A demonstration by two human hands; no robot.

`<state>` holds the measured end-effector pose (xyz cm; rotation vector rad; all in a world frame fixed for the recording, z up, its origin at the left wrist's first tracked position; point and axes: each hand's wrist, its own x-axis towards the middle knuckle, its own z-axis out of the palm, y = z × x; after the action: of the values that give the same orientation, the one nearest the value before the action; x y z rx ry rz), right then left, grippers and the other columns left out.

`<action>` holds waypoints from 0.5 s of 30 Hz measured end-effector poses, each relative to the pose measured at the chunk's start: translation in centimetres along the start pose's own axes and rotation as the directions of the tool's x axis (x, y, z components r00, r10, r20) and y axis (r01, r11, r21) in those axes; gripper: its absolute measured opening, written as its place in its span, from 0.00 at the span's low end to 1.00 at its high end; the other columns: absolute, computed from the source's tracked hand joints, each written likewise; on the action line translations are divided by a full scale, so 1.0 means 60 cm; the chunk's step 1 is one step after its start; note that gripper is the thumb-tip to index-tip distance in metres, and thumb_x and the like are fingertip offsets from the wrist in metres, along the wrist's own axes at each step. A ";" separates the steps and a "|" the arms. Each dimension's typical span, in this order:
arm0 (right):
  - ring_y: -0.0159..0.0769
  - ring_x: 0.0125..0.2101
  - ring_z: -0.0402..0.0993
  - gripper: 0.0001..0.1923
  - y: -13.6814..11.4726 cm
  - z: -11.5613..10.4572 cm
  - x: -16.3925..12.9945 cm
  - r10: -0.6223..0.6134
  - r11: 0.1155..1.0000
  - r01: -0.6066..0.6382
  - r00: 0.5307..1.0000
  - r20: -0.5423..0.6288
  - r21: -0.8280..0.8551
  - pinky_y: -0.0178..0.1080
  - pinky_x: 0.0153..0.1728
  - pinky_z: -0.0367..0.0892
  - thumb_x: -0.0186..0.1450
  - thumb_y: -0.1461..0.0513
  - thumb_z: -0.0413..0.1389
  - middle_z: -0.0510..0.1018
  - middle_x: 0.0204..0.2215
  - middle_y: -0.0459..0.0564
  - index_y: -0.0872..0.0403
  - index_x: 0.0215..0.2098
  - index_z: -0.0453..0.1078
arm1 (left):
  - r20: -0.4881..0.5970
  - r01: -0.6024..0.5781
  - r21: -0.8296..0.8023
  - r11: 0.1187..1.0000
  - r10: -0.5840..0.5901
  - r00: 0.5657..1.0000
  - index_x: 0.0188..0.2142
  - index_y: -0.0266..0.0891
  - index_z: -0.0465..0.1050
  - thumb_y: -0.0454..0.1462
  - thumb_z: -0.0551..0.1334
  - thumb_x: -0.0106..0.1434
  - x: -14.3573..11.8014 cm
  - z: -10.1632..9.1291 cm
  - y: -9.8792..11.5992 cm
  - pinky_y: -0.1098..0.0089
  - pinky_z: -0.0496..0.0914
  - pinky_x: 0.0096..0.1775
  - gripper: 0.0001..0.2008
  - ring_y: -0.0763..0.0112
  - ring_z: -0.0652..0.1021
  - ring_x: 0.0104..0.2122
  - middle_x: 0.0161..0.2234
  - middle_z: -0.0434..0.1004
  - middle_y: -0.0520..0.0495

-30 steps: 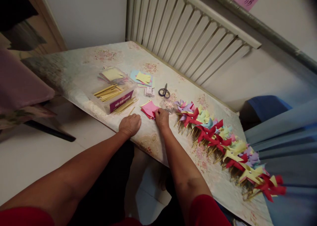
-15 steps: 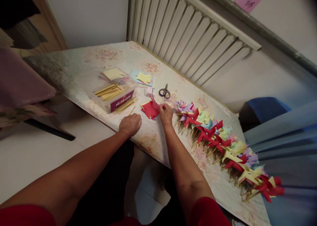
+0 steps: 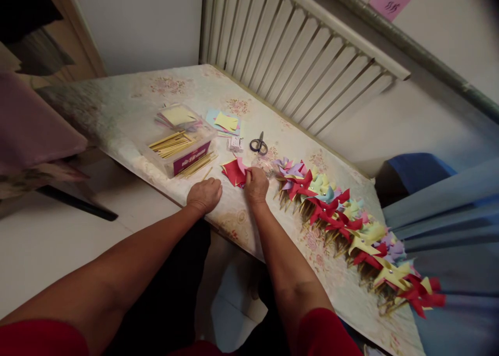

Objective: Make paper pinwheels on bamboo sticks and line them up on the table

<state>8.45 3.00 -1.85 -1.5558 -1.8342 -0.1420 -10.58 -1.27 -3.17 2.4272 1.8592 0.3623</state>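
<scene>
My right hand [image 3: 256,185] is closed, its fingertips pinching a pink piece of paper [image 3: 241,166] at the right side of a small pile of red paper squares [image 3: 234,173]. The pink piece stands partly raised over the pile. My left hand [image 3: 204,195] rests near the front edge of the table with its fingers curled in; whatever they may hold is hidden. A short thin stick [image 3: 208,173] shows just beyond its knuckles. Behind the red squares stands a small white box [image 3: 234,144], and dark-handled scissors [image 3: 259,144] lie to its right.
At left, a clear plastic box [image 3: 171,165] holds many thin sticks; more sticks [image 3: 197,165] lie beside it. Yellow and blue papers [image 3: 226,122] lie behind. Rows of paper pinwheels [image 3: 343,223] fill the table's right side. A radiator [image 3: 296,54] borders the far edge.
My right hand has moved slightly left and down toward the red pile, and the pink paper has tipped lower with it. My left hand has hardly moved.
</scene>
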 end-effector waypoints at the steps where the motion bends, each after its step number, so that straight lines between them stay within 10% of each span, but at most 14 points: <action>1: 0.40 0.39 0.69 0.11 0.002 0.003 -0.005 -0.014 1.000 0.015 0.999 0.048 -0.008 0.38 0.42 0.61 0.69 0.64 0.49 0.78 0.34 0.53 0.54 0.36 0.73 | 0.001 0.002 0.000 1.000 -0.002 1.000 0.42 0.37 0.73 0.41 0.47 0.72 0.000 0.000 0.000 0.62 0.66 0.39 0.18 0.57 0.78 0.42 0.41 0.77 0.39; 15: 0.40 0.45 0.73 0.09 0.020 -0.019 0.000 -0.094 0.988 0.038 0.918 0.386 0.150 0.40 0.52 0.63 0.66 0.67 0.55 0.81 0.41 0.53 0.54 0.41 0.77 | 0.005 0.002 -0.039 0.999 -0.002 1.000 0.43 0.36 0.74 0.40 0.47 0.71 0.000 -0.003 0.001 0.62 0.67 0.41 0.17 0.57 0.78 0.43 0.41 0.77 0.37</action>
<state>10.03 2.71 -1.43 -1.5014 -2.1536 0.2848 -10.56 -1.29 -2.97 2.3985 1.8349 0.3878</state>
